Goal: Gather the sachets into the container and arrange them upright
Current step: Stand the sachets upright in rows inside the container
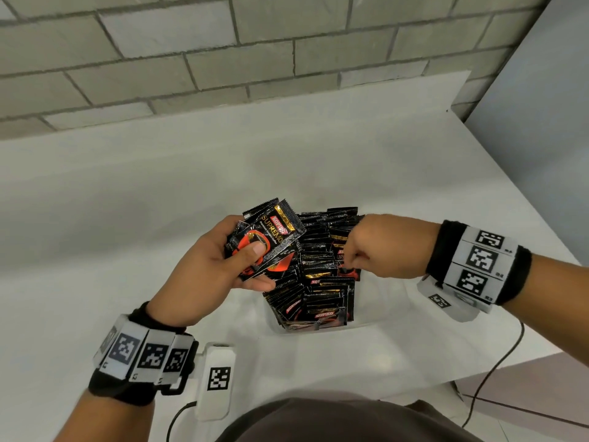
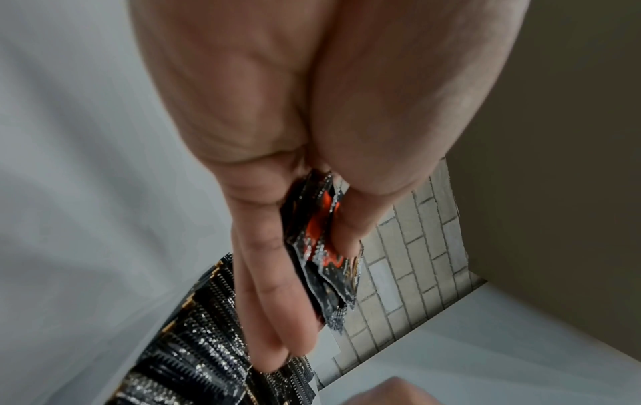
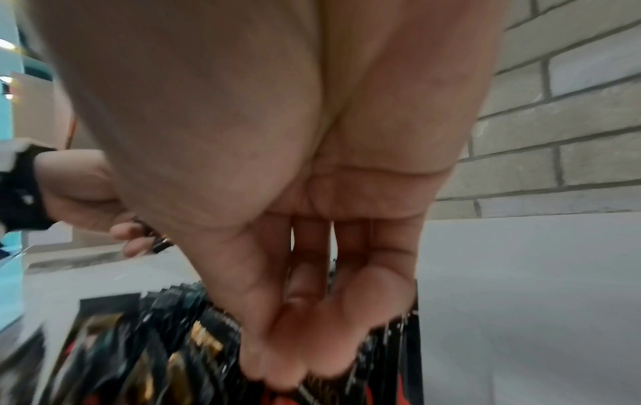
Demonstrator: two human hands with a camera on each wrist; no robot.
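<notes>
Fingers of the left hand [image 1: 220, 266] and its thumb pinch a small stack of sachets [image 1: 266, 239] above the white counter [image 1: 127, 193], just left of the clear container [image 1: 366, 325], which is packed with upright sachets [image 1: 322, 282]. In this head view the right hand [image 1: 382, 247] reaches down into that pack, fingers curled (whether it grips one, I cannot tell).

From the left wrist, the held stack [image 2: 320, 246] sits clamped between fingers [image 2: 270, 296] and thumb, the packed rows [image 2: 197, 342] below.

From the right wrist, blurred fingertips [image 3: 288, 364] touch the packed tops [image 3: 149, 342].
</notes>
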